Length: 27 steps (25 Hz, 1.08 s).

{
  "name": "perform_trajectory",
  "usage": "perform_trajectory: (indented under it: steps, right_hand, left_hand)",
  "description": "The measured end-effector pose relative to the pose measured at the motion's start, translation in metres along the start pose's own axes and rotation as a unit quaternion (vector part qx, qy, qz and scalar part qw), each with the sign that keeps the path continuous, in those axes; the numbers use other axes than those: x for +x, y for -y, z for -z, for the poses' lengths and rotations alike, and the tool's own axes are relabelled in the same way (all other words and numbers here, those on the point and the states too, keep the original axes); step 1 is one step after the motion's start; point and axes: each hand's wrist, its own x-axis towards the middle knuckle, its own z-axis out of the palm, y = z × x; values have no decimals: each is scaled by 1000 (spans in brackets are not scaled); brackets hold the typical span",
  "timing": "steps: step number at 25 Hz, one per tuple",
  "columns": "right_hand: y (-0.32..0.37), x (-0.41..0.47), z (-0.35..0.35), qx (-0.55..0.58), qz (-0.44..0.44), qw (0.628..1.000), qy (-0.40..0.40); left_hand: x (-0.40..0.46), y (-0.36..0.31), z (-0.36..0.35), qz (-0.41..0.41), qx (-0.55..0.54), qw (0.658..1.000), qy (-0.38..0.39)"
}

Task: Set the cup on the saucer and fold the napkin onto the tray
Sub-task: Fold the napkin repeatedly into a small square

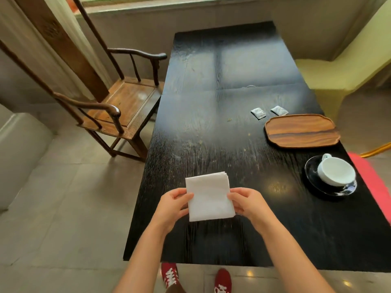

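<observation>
A white napkin [208,196], folded into a square of several layers, is held just above the near part of the black table [222,85]. My left hand [173,205] pinches its left edge and my right hand [246,203] pinches its right edge. A white cup [336,171] stands on a dark glossy saucer [311,176] at the right edge of the table, its handle pointing away from me. Beyond the cup lies an empty wooden tray [301,131].
Two small grey packets [258,113] [279,111] lie just beyond the tray. A wooden armchair [127,102] stands left of the table, a yellow-green seat [338,75] to the right. A red strip [372,182] runs along the table's right edge. My red shoes [222,280] show below.
</observation>
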Motion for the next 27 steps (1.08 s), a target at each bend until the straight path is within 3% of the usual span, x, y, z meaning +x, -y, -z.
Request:
perform_trajectory:
  steps: [7,14,20,27]
  right_hand:
    - [25,-33,10,6,30,999,-36]
    - [9,-55,11,43,-16,993,-107]
    - [-2,-58,29,62,-34,986,-148]
    - [-1,-26,84,63,-56,988,-130]
  left_hand:
    - [-15,-17,-2,-24,11,996,85]
    - [-14,-14,-10,6,31,988,152]
    - [-3,-4,-35,22,32,991,131]
    - [25,-4,-88,33,24,995,93]
